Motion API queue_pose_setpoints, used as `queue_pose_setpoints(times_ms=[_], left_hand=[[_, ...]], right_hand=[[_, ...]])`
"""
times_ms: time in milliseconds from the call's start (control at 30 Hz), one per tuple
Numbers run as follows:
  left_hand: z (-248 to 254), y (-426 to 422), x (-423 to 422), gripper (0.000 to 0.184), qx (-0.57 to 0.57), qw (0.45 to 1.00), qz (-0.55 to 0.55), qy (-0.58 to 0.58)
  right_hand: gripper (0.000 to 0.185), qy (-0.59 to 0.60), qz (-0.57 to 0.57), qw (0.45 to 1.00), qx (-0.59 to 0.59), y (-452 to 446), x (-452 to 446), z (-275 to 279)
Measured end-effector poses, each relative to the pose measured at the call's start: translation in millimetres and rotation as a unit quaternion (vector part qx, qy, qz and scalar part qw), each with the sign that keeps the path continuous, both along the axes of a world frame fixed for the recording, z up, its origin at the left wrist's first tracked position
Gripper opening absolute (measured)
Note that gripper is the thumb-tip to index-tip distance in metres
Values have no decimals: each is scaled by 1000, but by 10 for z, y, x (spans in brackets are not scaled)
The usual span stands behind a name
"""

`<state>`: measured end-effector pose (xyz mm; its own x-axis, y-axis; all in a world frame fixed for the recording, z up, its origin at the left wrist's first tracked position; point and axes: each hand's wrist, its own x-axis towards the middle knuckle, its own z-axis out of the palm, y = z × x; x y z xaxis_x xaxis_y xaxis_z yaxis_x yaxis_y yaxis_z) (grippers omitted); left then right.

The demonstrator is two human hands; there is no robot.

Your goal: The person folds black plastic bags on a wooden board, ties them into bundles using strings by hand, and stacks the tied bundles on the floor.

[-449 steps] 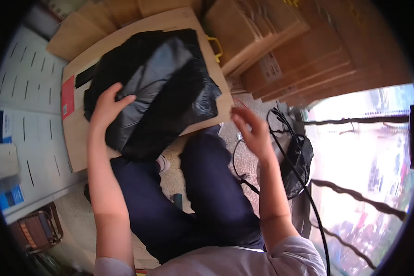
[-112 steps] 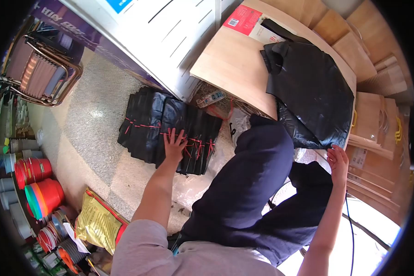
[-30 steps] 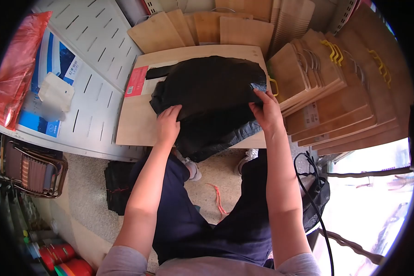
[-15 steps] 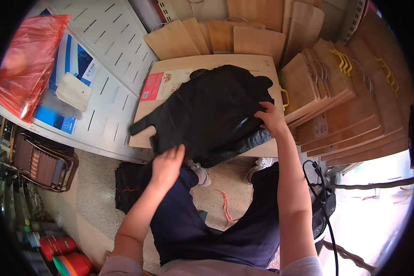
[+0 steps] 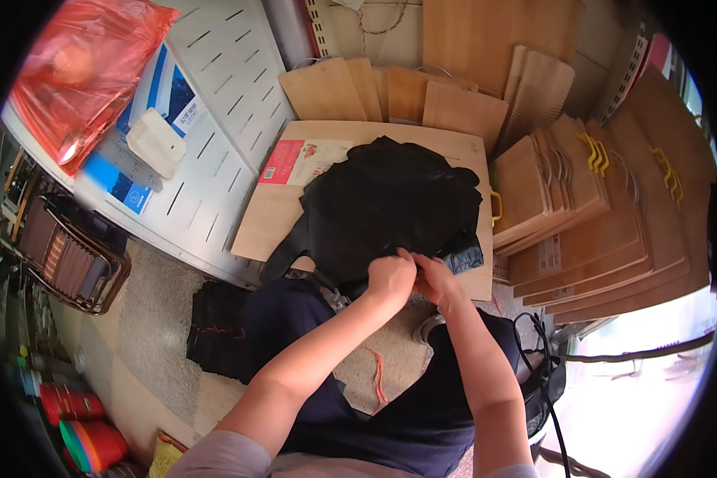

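A pile of black plastic bags [image 5: 390, 203], with handle loops sticking out at the left, lies on a light wooden board [image 5: 256, 227] in front of my knees. At the near edge of the pile my left hand [image 5: 391, 280] is closed on a bag's edge. My right hand [image 5: 436, 282] touches it from the right, its fingers pinched on the same edge. The fingertips are partly hidden between the hands. A bluish-black fold of plastic [image 5: 464, 256] lies just right of them.
Wooden cutting boards [image 5: 562, 179] stand stacked at the right, more along the back. A white slotted shelf [image 5: 215, 151] at the left bears a red plastic bag [image 5: 88, 76]. On the floor lie a black bundle [image 5: 217, 328] and red string [image 5: 378, 374].
Both hands have come together at the near edge of the bags, the left moving right and the right moving left and nearer. The top bag's left handle has shifted inward.
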<state>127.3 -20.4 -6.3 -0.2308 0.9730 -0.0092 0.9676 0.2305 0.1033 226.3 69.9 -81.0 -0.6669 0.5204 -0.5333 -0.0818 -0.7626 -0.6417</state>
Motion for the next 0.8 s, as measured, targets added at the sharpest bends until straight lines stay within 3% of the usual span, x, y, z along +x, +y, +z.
queue_pose_setpoints(times_ms=[67,100,167,233,267,333,400,433,500,533,567,633,800], left_hand=[[271,-136,-48,60,-27,988,-51,-146],[314,-212,-218,58,10,961,-81,-265],[231,-285,-667,54,135,952,-58,-268],[-152,-330,-1303,54,232,958,42,-161],[-399,-408,-1572,53,223,958,107,-142],[-731,-525,-1957,52,215,953,177,-122],[-884,-615,-2149,54,163,905,194,-342],[-763,-644,-2097,54,163,904,196,-343],[-541,-668,-2014,52,88,832,309,-452],[-509,-670,-2149,46,-24,825,296,-481],[-521,-723,-2183,46,-23,824,295,-483],[-393,-826,-2172,35,-43,740,288,-607],[-108,-865,-2022,31,-121,740,256,-610]], right_hand=[[38,-100,-62,991,57,84,19,-75],[26,-148,-85,983,70,158,64,-20],[29,-196,-107,968,119,323,163,-4],[31,-160,-133,969,130,542,254,-222],[31,-160,-132,970,129,561,291,-210],[33,-9,-130,991,33,550,331,-41],[32,21,-94,995,15,445,380,205],[32,51,-62,997,-3,391,411,293],[31,-22,-32,999,39,269,465,363],[31,-92,-4,993,79,223,501,367],[31,-94,-4,992,80,243,529,264],[33,-129,6,980,150,311,554,11],[40,-88,-48,976,192,307,557,181]])
